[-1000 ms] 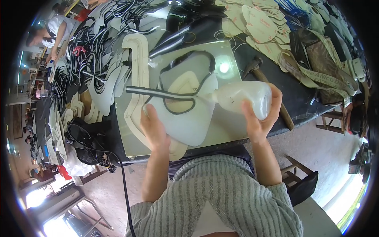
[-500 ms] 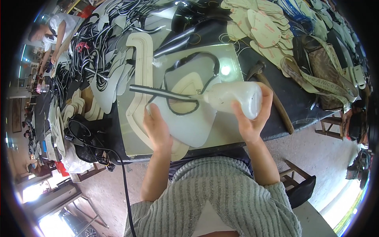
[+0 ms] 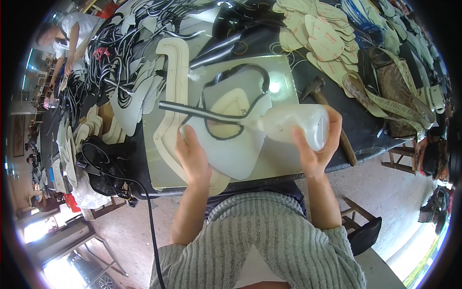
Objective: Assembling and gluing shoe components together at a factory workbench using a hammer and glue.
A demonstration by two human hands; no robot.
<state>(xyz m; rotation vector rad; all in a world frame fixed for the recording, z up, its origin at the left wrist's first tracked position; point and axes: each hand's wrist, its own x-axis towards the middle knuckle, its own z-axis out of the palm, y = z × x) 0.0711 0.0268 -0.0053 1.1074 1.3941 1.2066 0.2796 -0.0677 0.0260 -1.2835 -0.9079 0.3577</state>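
My right hand [image 3: 323, 153] is wrapped round a translucent white squeeze bottle [image 3: 291, 124], which lies nearly level with its nozzle toward the left. The nozzle end is over the black-and-white edging strip [image 3: 202, 112] that runs along a pale grey sheet piece [image 3: 236, 156]. Whether the tip touches the strip I cannot tell. My left hand [image 3: 193, 155] grips the left edge of that piece, thumb on top, fingers mostly hidden beneath. The strip loops away at the far side, and its free end sticks out to the left. Through the piece's opening a cream template [image 3: 234, 103] shows.
A glossy board [image 3: 161, 179] lies under the work, with a long cream template [image 3: 175, 72] on it. To the right rests a hammer [image 3: 342, 139]; beyond it are stacked cream pieces [image 3: 325, 38] and a patterned bag [image 3: 397, 91]. Strips heap at far left, near another person [image 3: 72, 41].
My right hand and the bottle have shifted right, drawing the nozzle rightward along the strip. My left hand and the sheet piece stay nearly still.
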